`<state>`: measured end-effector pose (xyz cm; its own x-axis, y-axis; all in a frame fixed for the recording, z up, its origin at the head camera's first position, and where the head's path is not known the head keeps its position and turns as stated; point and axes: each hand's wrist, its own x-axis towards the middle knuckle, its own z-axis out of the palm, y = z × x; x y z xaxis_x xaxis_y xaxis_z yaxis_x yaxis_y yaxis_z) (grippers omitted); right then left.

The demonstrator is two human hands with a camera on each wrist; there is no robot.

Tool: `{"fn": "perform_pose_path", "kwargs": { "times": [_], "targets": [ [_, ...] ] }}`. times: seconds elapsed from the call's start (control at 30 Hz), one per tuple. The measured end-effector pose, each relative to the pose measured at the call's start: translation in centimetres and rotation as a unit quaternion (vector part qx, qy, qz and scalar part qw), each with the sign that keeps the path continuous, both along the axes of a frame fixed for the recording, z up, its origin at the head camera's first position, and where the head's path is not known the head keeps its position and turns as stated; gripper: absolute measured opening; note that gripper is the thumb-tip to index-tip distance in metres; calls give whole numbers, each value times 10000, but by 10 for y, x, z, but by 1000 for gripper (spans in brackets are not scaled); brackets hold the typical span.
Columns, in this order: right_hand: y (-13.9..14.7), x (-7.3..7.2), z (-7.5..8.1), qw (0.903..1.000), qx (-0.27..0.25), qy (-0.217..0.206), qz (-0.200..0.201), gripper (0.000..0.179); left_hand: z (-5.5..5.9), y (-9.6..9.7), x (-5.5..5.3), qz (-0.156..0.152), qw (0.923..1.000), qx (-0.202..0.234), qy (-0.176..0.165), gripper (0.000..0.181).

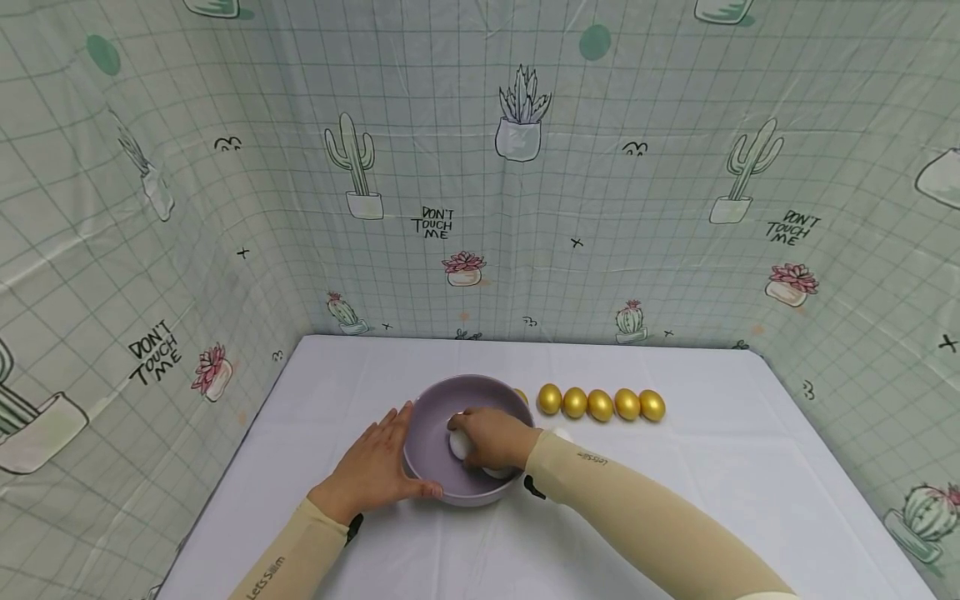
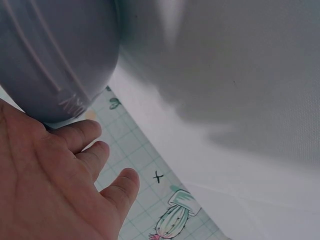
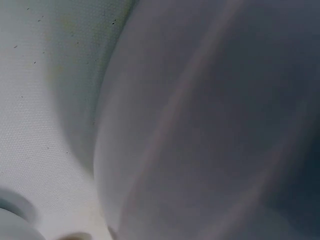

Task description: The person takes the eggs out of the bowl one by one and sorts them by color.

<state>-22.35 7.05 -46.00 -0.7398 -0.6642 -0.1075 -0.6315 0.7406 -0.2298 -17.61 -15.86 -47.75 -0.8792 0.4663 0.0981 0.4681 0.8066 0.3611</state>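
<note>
A purple bowl (image 1: 474, 502) stands on the white table. My right hand (image 1: 498, 437) reaches over its right rim and grips a white egg (image 1: 460, 445) inside. Another white egg (image 1: 497, 472) shows partly under that hand. My left hand (image 1: 378, 462) rests against the bowl's left side, fingers spread, thumb along the front rim. In the left wrist view the left hand's fingers (image 2: 120, 192) are extended below the bowl wall (image 2: 60, 55). The right wrist view is filled mostly by the bowl's outer wall (image 3: 200, 125); the right hand is hidden there.
Several golden eggs (image 1: 600, 405) line up to the right of the bowl, one partly hidden behind its rim. A white egg (image 3: 17, 227) lies on the table by the bowl. A cactus-print cloth (image 1: 525, 208) hangs around the back and sides of the table (image 1: 675, 483).
</note>
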Motion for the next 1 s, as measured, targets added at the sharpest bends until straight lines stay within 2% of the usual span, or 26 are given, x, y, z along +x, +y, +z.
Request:
{"fn": "perform_pose_path", "kwargs": {
  "times": [0.27,0.57,0.77,1.0],
  "targets": [
    [2,0,7,9997,-121,-141,-131,59,1,0,1,-19,10000,2,-48,132],
    [17,-2,31,9992,-395,-5,-12,58,2,0,1,-11,10000,-9,-72,131],
    [38,-3,46,9969,-780,-7,-96,57,1,0,0,27,9999,-45,-92,131],
    [82,0,61,9922,-1205,241,-224,54,2,0,1,46,9999,92,13,133]
  ]
}}
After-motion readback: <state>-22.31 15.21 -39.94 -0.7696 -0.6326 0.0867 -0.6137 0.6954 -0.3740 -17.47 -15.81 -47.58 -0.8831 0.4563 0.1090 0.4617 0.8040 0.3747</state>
